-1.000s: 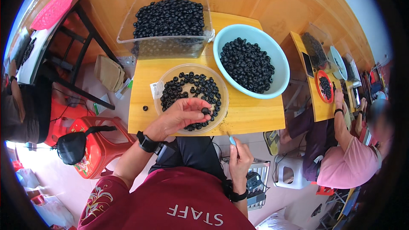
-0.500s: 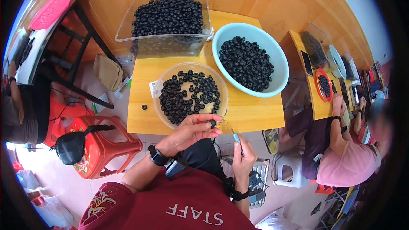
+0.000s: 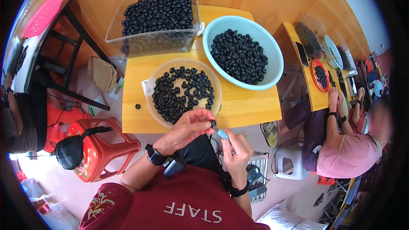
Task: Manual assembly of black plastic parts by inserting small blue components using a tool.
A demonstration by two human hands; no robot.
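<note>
Above the table's front edge, my left hand [image 3: 190, 128] pinches a small round black part [image 3: 213, 123] between thumb and fingers. My right hand [image 3: 237, 151] grips a slim tool with a light blue handle [image 3: 223, 133]. Its thin metal end reaches the black part, and its exact tip shape is too small to tell. Just beyond my left hand sits a round clear tray [image 3: 217, 102] with many black ring-like parts [image 3: 172, 104] spread in it. One loose black part [image 3: 137, 106] lies on the wood to the tray's left.
A clear plastic bin [image 3: 157, 44] heaped with black parts stands at the back left of the wooden table [image 3: 247, 110]. A light blue basin [image 3: 277, 66] of them is at the right. A red stool [image 3: 110, 145] stands left; a co-worker in pink [image 3: 349, 155] sits right.
My right hand has raised the blue-handled tool up and left, bringing its end to the black part. My left hand still holds that part. The whole view has shifted slightly.
</note>
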